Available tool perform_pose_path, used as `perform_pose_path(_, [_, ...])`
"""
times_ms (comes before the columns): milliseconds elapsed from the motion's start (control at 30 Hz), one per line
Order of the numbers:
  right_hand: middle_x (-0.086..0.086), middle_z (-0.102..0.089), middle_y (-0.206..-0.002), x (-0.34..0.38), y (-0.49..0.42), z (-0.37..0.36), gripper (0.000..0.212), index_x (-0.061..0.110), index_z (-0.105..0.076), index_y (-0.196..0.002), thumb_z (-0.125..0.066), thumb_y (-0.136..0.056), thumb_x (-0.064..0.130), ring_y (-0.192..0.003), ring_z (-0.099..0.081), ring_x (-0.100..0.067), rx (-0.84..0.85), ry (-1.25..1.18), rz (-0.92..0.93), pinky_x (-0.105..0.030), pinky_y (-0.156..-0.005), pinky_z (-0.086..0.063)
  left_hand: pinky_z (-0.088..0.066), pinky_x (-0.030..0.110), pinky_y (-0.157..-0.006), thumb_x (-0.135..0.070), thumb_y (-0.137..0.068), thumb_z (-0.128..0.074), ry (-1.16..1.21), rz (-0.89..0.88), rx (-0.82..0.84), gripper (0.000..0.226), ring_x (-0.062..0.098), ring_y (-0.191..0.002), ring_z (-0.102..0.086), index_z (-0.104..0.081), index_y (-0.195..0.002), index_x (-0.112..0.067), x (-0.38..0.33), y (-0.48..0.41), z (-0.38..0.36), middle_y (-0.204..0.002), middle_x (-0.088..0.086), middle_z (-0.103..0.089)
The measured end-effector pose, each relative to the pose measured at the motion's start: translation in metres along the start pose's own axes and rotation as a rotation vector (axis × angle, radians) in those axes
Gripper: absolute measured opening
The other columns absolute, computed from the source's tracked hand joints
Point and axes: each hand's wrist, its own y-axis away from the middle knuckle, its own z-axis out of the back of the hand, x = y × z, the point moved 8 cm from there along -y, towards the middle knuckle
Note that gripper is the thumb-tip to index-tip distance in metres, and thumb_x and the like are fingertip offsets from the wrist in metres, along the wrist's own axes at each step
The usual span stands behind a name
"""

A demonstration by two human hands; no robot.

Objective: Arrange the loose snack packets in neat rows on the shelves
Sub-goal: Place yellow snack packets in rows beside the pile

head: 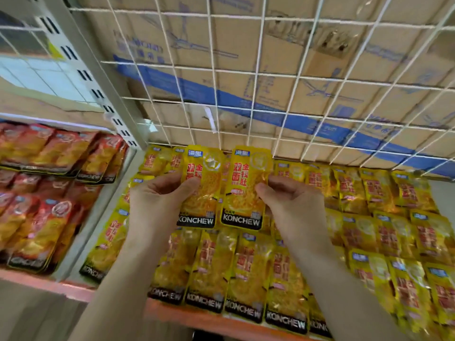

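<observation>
Shelf bay (167,311) below the wire grid (256,74): held rows of yellow packets (248,274). Left hand (157,200) pinched one loose packet (200,193) and right hand (288,200) a second packet (243,193), both raised side by side before the grid's foot. Red packets (49,193) filled the bay left of the grid.

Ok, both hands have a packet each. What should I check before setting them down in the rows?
1. Left hand grips left yellow foil packet: ok.
2. Right hand grips right yellow foil packet: ok.
3. Both packets upright, print facing out: ok.
4. Packets match the yellow packet rows on this shelf, not the red foil packets at left: ok.
5. Free gap in the rows: cannot tell, the hands hide part of them.
</observation>
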Motion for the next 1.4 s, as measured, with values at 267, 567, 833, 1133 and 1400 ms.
perform_pose_path(267, [0.005,-0.071,-0.064,0.009,-0.022,-0.073,0.037,0.036,-0.067,-0.058,-0.076,-0.085,0.013,-0.056,-0.065,-0.01,0.067,0.164,0.069,-0.039,-0.066,-0.058,-0.059,0.031,-0.075,-0.02,-0.075,-0.086,-0.12,-0.05,-0.032,0.015,0.009,-0.07,-0.072,-0.075,-0.085,-0.022,-0.009,-0.066,0.053,-0.073,-0.007,-0.076])
perform_pose_path(567, [-0.006,-0.072,-0.066,0.0,-0.046,-0.129,0.007,0.02,-0.075,-0.079,-0.074,-0.086,0.019,-0.066,-0.071,-0.025,0.098,0.325,0.11,-0.048,-0.07,-0.057,-0.061,0.05,-0.079,-0.023,-0.078,-0.085,-0.312,-0.123,-0.003,0.02,0.021,-0.074,-0.073,-0.072,-0.066,-0.033,-0.008,-0.114,0.064,-0.069,-0.01,-0.074])
perform_pose_path(833, [0.001,-0.07,-0.07,-0.009,-0.059,-0.159,0.047,0.017,-0.057,-0.135,-0.071,-0.09,0.02,-0.043,-0.053,-0.001,0.167,0.4,0.116,-0.014,-0.039,-0.037,-0.05,0.028,-0.063,-0.033,-0.081,-0.08,-0.532,-0.228,-0.006,0.009,0.011,-0.072,-0.066,-0.073,-0.079,-0.029,-0.013,-0.137,0.067,-0.071,-0.01,-0.069])
perform_pose_path(1133, [0.018,-0.059,-0.064,-0.009,-0.055,-0.171,0.016,0.016,-0.075,-0.1,-0.067,-0.09,0.006,-0.043,-0.055,-0.002,0.119,0.436,0.211,-0.027,-0.043,-0.043,-0.051,0.038,-0.074,-0.036,-0.083,-0.08,-0.654,-0.342,0.086,0.022,0.025,-0.075,-0.063,-0.07,-0.072,-0.019,-0.015,-0.145,0.054,-0.065,-0.006,-0.063])
perform_pose_path(1400, [0.006,-0.065,-0.07,-0.008,-0.056,-0.177,0.014,0.014,-0.076,-0.093,-0.065,-0.089,0.006,-0.051,-0.055,0.0,0.108,0.526,0.252,-0.01,-0.048,-0.038,-0.048,0.034,-0.071,-0.044,-0.088,-0.073,-0.71,-0.445,0.142,0.036,0.021,-0.064,-0.059,-0.069,-0.072,-0.012,-0.004,-0.156,0.05,-0.06,-0.001,-0.062])
